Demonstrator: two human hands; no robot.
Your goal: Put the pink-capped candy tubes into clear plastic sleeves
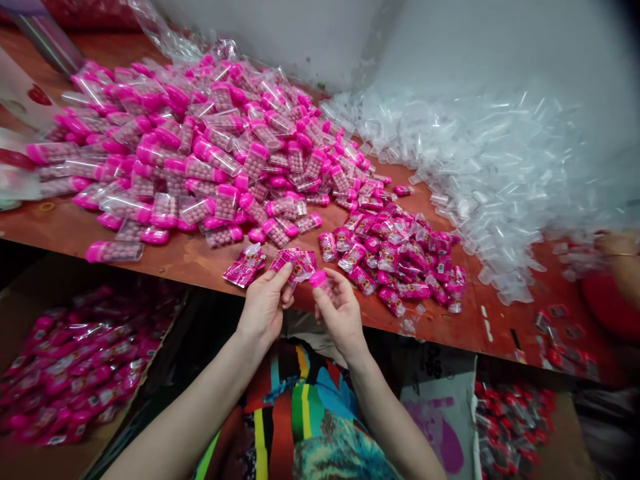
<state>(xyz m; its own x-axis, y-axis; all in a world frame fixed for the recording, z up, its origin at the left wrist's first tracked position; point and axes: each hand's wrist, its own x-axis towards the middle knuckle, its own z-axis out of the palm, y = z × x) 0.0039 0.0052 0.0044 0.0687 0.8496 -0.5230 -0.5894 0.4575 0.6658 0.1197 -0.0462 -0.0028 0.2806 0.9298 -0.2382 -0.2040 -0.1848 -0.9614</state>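
My left hand (267, 300) is closed at the table's front edge, its thumb and fingers pinching a pink printed wrapper (303, 264). Just right of it, my right hand (340, 310) grips a small clear container with a pink cap (318, 279), tilted, with pink beads inside. More pink wrappers (244, 267) lie flat on the table beside my left fingers. Behind both hands spreads a big heap of capped bead containers (225, 160). Wrapped pink packets (400, 253) are piled to the right of my right hand.
A heap of clear empty containers (480, 167) fills the back right of the red-brown table (170, 260). Below the edge stand a box of pink packets (85, 360) at left and red-capped items (510, 420) at right. Another person's hand (620, 247) shows at far right.
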